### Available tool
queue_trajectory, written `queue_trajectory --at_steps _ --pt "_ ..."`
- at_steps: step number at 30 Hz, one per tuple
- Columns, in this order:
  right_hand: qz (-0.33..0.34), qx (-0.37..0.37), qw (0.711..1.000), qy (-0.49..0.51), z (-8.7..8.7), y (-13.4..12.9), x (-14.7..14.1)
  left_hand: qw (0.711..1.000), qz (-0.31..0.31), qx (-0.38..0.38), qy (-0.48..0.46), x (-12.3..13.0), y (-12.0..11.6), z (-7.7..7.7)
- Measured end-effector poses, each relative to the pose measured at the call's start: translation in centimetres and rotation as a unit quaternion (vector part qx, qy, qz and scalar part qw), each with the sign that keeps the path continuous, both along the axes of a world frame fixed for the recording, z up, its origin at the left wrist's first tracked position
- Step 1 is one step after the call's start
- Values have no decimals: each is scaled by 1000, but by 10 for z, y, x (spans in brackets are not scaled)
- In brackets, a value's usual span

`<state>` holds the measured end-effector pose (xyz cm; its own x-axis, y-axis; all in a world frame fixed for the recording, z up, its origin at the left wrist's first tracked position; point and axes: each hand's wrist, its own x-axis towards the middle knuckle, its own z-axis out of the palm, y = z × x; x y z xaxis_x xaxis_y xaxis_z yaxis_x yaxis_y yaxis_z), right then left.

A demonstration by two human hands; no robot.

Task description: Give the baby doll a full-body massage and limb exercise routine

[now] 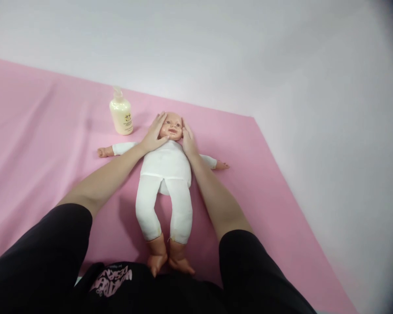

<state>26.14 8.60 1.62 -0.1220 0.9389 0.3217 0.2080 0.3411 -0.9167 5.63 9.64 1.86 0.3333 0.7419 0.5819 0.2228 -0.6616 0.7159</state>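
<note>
A baby doll [165,163] in a white cloth body lies on its back, head away from me and feet toward me, its arms stretched out sideways. My left hand [155,134] rests against the left side of the doll's head, fingers extended and thumb apart near its chin. On the other side of the head, my right hand [188,134] touches the cheek with its fingers stretched upward; part of it is turned edge-on. The doll's face shows between my two hands.
A pump bottle of pale yellow liquid [121,114] stands upright to the left of the doll's head. Beneath everything is a pink cloth [248,174] with creases at the left. A pale grey-white surface [330,109] lies beyond its edges.
</note>
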Motion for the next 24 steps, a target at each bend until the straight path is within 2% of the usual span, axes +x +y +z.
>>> queue_trajectory --at_steps 3,6,10,12,16,18,21,24 --pt "-29 38 999 2 7 -10 -5 1000 12 15 21 3 -9 17" --pt "-10 109 993 -44 16 -19 -8 997 37 32 52 -3 -18 50" --pt "-22 150 984 -96 33 -28 -9 984 147 88 42 -35 -22 101" --pt "-19 156 981 -116 43 -34 -12 977 191 98 10 -58 -16 115" --pt "59 157 971 -168 64 -54 -28 970 239 32 38 -96 5 116" --pt "108 150 960 -212 70 -70 -40 972 227 51 28 -98 10 113" --pt "173 155 930 -284 70 -96 -58 984 156 89 15 -71 3 111" --pt "228 152 889 -366 58 -118 -71 992 27 57 109 -17 -23 99"
